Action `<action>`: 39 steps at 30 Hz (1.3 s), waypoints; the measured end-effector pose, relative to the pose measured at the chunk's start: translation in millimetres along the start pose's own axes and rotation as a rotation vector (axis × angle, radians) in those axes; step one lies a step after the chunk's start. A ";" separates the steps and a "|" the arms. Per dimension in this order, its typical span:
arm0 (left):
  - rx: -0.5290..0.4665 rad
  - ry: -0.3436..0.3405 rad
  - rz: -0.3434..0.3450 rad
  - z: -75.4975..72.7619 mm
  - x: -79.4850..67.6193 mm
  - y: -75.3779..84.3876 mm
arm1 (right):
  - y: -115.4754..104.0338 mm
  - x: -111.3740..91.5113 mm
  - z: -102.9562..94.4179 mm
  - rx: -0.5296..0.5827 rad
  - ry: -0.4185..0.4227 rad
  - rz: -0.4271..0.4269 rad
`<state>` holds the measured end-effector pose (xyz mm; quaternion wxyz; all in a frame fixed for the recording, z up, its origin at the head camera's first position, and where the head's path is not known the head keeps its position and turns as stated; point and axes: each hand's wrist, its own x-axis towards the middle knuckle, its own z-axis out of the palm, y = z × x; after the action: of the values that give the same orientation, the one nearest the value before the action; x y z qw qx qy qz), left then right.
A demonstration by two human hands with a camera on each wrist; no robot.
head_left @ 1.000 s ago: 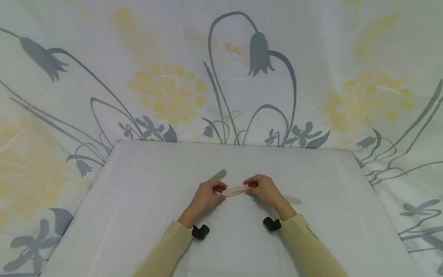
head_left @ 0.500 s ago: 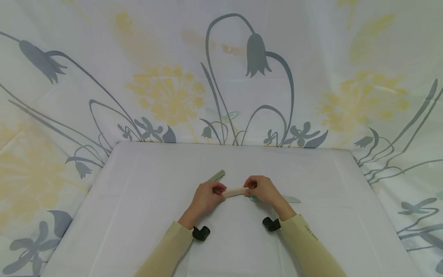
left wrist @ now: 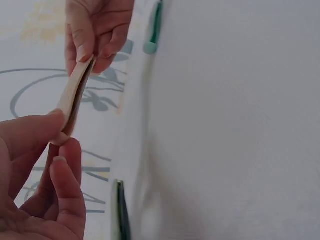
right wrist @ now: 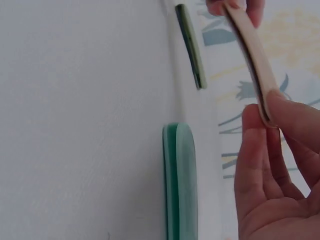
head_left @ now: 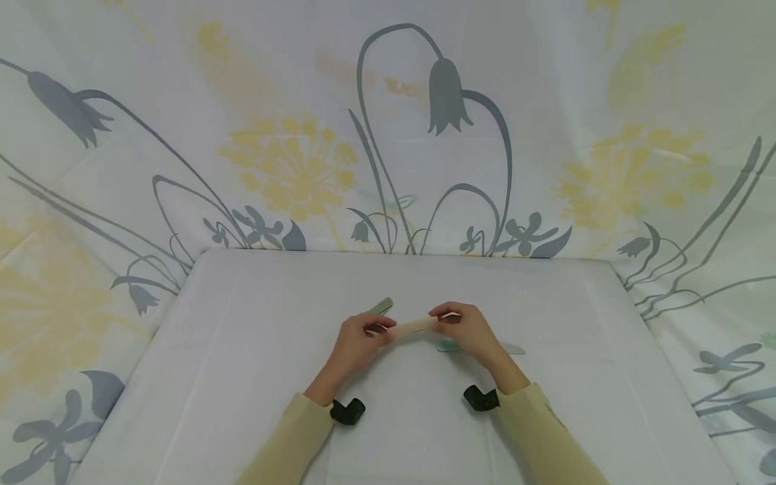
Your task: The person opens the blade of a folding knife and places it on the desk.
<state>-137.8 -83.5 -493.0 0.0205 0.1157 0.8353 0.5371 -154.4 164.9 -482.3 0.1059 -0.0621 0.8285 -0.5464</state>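
A folding knife with a pale pink handle [head_left: 412, 328] is held level between both hands, raised over the white table. My left hand [head_left: 360, 340] pinches one end of it between thumb and fingers. At the other end, the thumb and fingers of my right hand [head_left: 469, 330] pinch it too. In the right wrist view, the dark slot along the handle [right wrist: 252, 52] faces the table side. Below my right hand lies a green folding knife [head_left: 448, 346] with its blade out to the right. An olive-green folding knife [head_left: 382, 306], folded, lies just beyond my left hand.
The white table [head_left: 273, 289] meets a floral-print cloth [head_left: 545, 168] at its back and sides. Black wrist cameras [head_left: 348, 411] sit at both cuffs.
The pink folding knife has turned from its broad side toward its narrow edge and has been lifted a little. Both hands keep their pinch on its ends; the other two knives lie still.
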 end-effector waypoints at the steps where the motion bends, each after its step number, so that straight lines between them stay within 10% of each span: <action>1: -0.019 0.006 0.016 -1.0 -0.5 1.8 | -1.3 -2.2 -0.7 0.020 0.004 -0.002; 16: -0.230 -0.094 -0.092 -5.2 -14.3 31.6 | -14.3 -37.8 -11.7 0.267 0.005 -0.055; 29: -0.169 -0.289 -0.110 5.6 -21.4 30.7 | -13.9 -46.6 2.6 0.461 0.071 -0.044; 39: -0.206 -0.150 -0.088 13.9 -19.6 36.3 | -18.6 -50.1 25.1 0.546 0.077 0.040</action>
<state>-110.3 -60.9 -467.9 0.1180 0.1161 0.7762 0.6084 -100.0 146.1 -469.4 0.0980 0.0058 0.6549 -0.7493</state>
